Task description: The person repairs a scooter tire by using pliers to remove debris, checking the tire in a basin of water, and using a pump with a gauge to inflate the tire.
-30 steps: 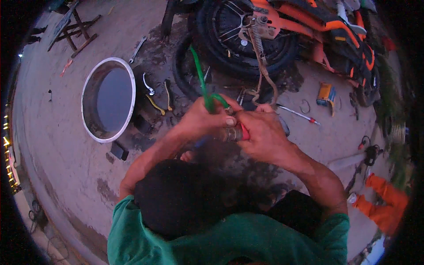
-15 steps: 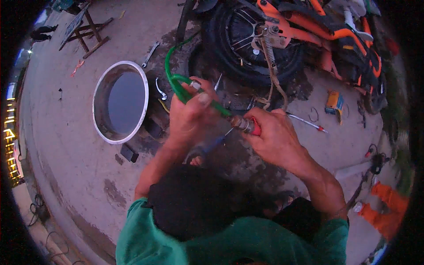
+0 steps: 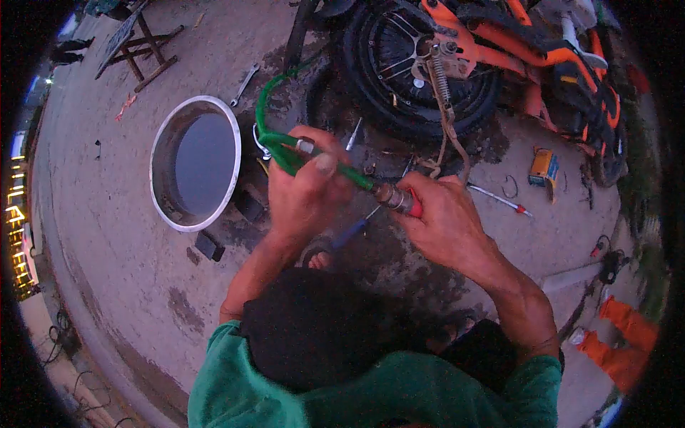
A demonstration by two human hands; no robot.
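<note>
Between the two hands: a straight stretch of green hose point(image 3: 359, 177), its long axis slanting from upper left down to lower right.
Left hand point(image 3: 305, 187): curled round the hose, thumb pressed on top; a small metal tip point(image 3: 305, 145) shows by its forefinger.
Right hand point(image 3: 444, 220): thumb and fingers pinching the red end point(image 3: 415, 206) of a metal fitting point(image 3: 391, 196).
Hose and fitting: in one line, meeting just beside the right hand, which is the nearer one; whether they are joined or only touching, I cannot tell.
Loose hose: bends up from the left hand, away from the person, toward the wheel point(image 3: 399, 75).
Below the hose, on the ground: a screwdriver point(image 3: 349, 234) with a blue handle.
Beyond the hands: an orange and black motorbike point(image 3: 492, 57), wheel toward the hose.
Left of the left hand: a round basin point(image 3: 191, 228) of water; a wrench point(image 3: 245, 84) near its far rim.
Right of the right hand: a white rod point(image 3: 499, 198), then a yellow and blue box point(image 3: 542, 170).
</note>
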